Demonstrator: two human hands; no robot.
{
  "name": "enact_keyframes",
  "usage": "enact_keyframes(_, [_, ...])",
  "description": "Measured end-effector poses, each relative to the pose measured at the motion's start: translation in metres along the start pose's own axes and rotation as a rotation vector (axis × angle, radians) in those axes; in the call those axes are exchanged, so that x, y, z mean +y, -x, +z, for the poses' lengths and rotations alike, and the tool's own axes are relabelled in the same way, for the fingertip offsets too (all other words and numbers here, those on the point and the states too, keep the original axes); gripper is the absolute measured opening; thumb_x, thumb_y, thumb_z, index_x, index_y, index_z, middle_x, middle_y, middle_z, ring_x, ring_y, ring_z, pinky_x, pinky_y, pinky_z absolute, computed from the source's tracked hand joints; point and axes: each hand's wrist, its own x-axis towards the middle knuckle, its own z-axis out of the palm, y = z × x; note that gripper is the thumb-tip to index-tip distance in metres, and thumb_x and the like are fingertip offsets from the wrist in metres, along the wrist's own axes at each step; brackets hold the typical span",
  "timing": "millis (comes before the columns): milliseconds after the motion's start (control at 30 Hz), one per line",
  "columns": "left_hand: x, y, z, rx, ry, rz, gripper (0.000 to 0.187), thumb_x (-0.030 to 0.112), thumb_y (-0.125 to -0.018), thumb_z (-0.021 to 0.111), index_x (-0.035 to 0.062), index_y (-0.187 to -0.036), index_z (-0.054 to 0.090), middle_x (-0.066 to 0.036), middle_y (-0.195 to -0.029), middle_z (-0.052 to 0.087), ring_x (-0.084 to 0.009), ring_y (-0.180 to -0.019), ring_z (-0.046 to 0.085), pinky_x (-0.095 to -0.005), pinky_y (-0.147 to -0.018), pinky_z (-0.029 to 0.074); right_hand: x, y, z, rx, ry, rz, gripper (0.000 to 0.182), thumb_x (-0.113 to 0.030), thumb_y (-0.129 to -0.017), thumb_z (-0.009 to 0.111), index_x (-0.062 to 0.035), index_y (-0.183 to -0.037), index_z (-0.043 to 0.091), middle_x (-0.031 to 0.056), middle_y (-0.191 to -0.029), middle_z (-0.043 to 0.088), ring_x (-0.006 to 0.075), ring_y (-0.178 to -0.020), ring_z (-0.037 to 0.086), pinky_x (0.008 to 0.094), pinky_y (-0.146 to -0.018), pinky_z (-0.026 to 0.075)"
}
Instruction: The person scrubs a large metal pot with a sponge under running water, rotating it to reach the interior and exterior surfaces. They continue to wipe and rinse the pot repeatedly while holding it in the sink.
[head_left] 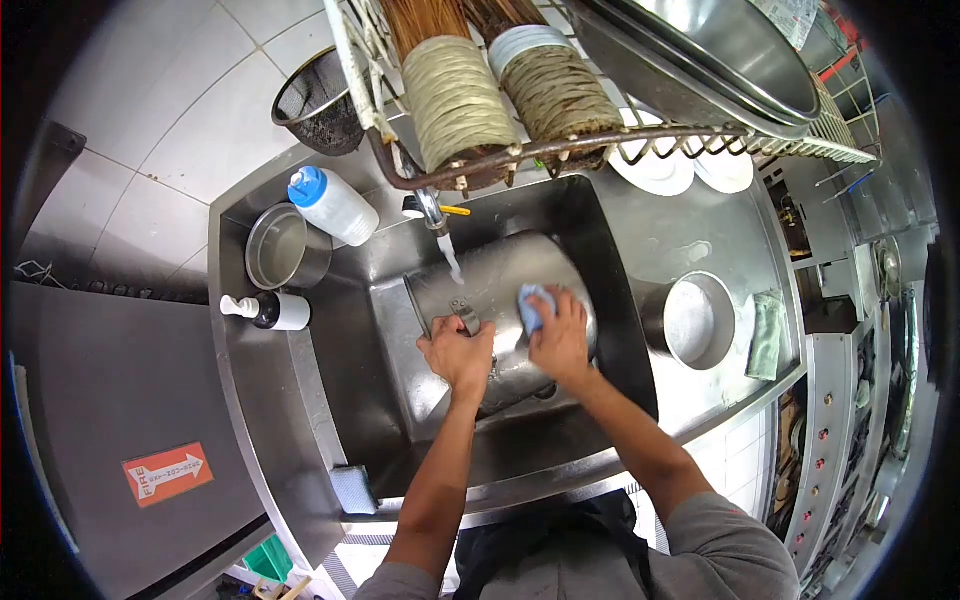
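A large steel stockpot (pixel 500 270) lies on its side in the sink (pixel 350 370). My left hand (pixel 458 352) is closed around the pot's loop handle (pixel 466 316). In my right hand (pixel 560 338) is a blue sponge (pixel 535 305), pressed against the pot's outer wall toward its right end. Water runs from the faucet (pixel 430 210) onto the pot just above the handle. My fingertips on the left are partly hidden behind the handle.
Left of the basin stand a steel pot (pixel 285 250), a blue-capped squeeze bottle (pixel 340 208) and a pump bottle (pixel 282 311). A second sponge (pixel 353 490) sits at the front edge. A round pan (pixel 700 320) and green cloth (pixel 766 335) are rightward. A wire rack (pixel 600 140) overhangs the back.
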Motion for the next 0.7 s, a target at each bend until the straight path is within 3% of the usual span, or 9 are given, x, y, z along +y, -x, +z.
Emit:
enact_keyframes(100, [-0.002, 0.0, -0.008, 0.038, -0.048, 0.092, 0.025, 0.026, -0.058, 0.073, 0.0059, -0.068, 0.061, -0.005, -0.086, 0.06, -0.0307, -0.089, 0.048, -0.0397, -0.078, 0.041, -0.007, 0.02, 0.003, -0.033, -0.012, -0.048, 0.06, -0.009, -0.066, 0.06, -0.0145, -0.125, 0.048, 0.0185, -0.134, 0.039, 0.0419, -0.127, 0.034, 0.0554, -0.104, 0.027])
enact_keyframes(267, [-0.026, -0.01, -0.006, 0.139, -0.006, 0.268, 0.024, 0.024, -0.057, 0.073, 0.0065, -0.068, 0.061, -0.002, -0.088, 0.059, -0.0306, -0.091, 0.047, -0.0409, -0.08, 0.041, 0.001, 0.013, 0.023, 0.118, 0.019, 0.349, 0.063, -0.015, -0.079, 0.056, -0.0154, -0.139, 0.035, 0.0201, -0.14, 0.033, 0.045, -0.131, 0.028, 0.0613, -0.105, 0.021])
enact_keyframes(333, [-0.031, -0.008, -0.011, 0.139, -0.016, 0.288, 0.023, 0.025, -0.058, 0.072, 0.0069, -0.068, 0.061, -0.002, -0.087, 0.059, -0.0308, -0.089, 0.047, -0.0422, -0.078, 0.04, -0.018, 0.032, 0.029, 0.153, 0.055, 0.309, 0.063, -0.018, -0.082, 0.055, -0.0137, -0.141, 0.031, 0.0219, -0.142, 0.03, 0.0455, -0.134, 0.023, 0.0633, -0.105, 0.018])
enact_keyframes(400, [-0.041, -0.006, -0.013, 0.143, -0.016, 0.306, 0.024, 0.026, -0.06, 0.072, 0.0069, -0.067, 0.059, -0.003, -0.085, 0.058, -0.0316, -0.088, 0.047, -0.0438, -0.076, 0.04, -0.036, 0.046, 0.018, -0.202, 0.121, -0.113, 0.063, -0.019, -0.083, 0.055, -0.0101, -0.141, 0.03, 0.0234, -0.143, 0.028, 0.0452, -0.136, 0.02, 0.0644, -0.105, 0.017])
enact_keyframes(433, [-0.047, -0.009, -0.015, 0.155, 0.021, 0.346, 0.025, 0.025, -0.06, 0.073, 0.0063, -0.068, 0.057, -0.004, -0.084, 0.058, -0.0321, -0.087, 0.047, -0.0446, -0.073, 0.039, -0.033, 0.037, 0.018, -0.244, 0.136, -0.172, 0.062, -0.023, -0.083, 0.054, -0.0068, -0.139, 0.033, 0.0244, -0.142, 0.028, 0.0452, -0.136, 0.019, 0.0657, -0.104, 0.018])
enact_keyframes(500, [-0.06, -0.012, -0.015, 0.153, 0.019, 0.341, 0.025, 0.024, -0.06, 0.073, 0.0059, -0.068, 0.057, -0.005, -0.084, 0.058, -0.0325, -0.087, 0.047, -0.0445, -0.073, 0.039, -0.004, 0.002, 0.042, 0.038, 0.2, -0.091, 0.058, -0.028, -0.083, 0.053, -0.0067, -0.136, 0.039, 0.025, -0.139, 0.033, 0.0434, -0.134, 0.025, 0.0639, -0.102, 0.024])
enact_keyframes(533, [-0.066, -0.014, -0.018, 0.157, 0.02, 0.349, 0.025, 0.023, -0.061, 0.073, 0.0055, -0.069, 0.057, -0.006, -0.084, 0.057, -0.0328, -0.087, 0.047, -0.0445, -0.073, 0.039, 0.008, -0.03, 0.051, 0.187, 0.218, 0.017, 0.054, -0.031, -0.083, 0.051, -0.0057, -0.131, 0.045, 0.0249, -0.13, 0.041, 0.041, -0.125, 0.037, 0.059, -0.097, 0.033])
enact_keyframes(600, [-0.071, -0.011, -0.02, 0.173, 0.013, 0.347, 0.025, 0.02, -0.06, 0.073, 0.0048, -0.071, 0.057, -0.007, -0.085, 0.058, -0.0334, -0.088, 0.047, -0.0437, -0.075, 0.04, 0.012, -0.084, 0.045, -0.029, 0.084, 0.403, 0.05, -0.028, -0.084, 0.052, -0.0065, -0.128, 0.047, 0.021, -0.118, 0.049, 0.0372, -0.109, 0.05, 0.053, -0.088, 0.04])
enact_keyframes(700, [-0.078, -0.009, -0.017, 0.175, 0.075, 0.428, 0.026, 0.021, -0.06, 0.073, 0.0048, -0.075, 0.06, -0.007, -0.09, 0.06, -0.0339, -0.09, 0.047, -0.0434, -0.078, 0.041, -0.008, -0.074, 0.062, -0.028, 0.143, -0.057, 0.055, -0.03, -0.081, 0.059, -0.0144, -0.132, 0.046, 0.0197, -0.128, 0.045, 0.0382, -0.121, 0.044, 0.0587, -0.096, 0.035])
